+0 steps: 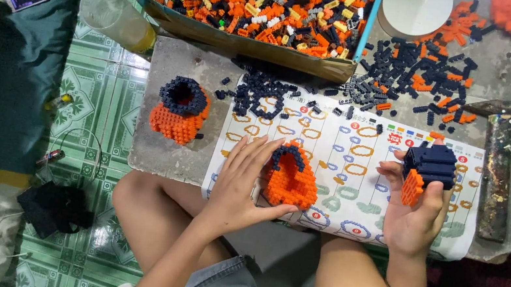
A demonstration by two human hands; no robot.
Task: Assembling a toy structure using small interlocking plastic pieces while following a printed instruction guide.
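Orange shell (290, 181); navy-orange block (428, 169).

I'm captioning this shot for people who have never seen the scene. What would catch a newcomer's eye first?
First the box heaped with small orange and dark blue bricks along the top edge. Below it, on the instruction sheet, the left hand rests against an orange hollow brick piece, while the right hand holds up a dark blue block with an orange part. A finished orange and blue piece stands left of the sheet.

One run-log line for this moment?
left hand: touching orange brick shell | right hand: holding navy-orange block piece | instruction sheet underneath
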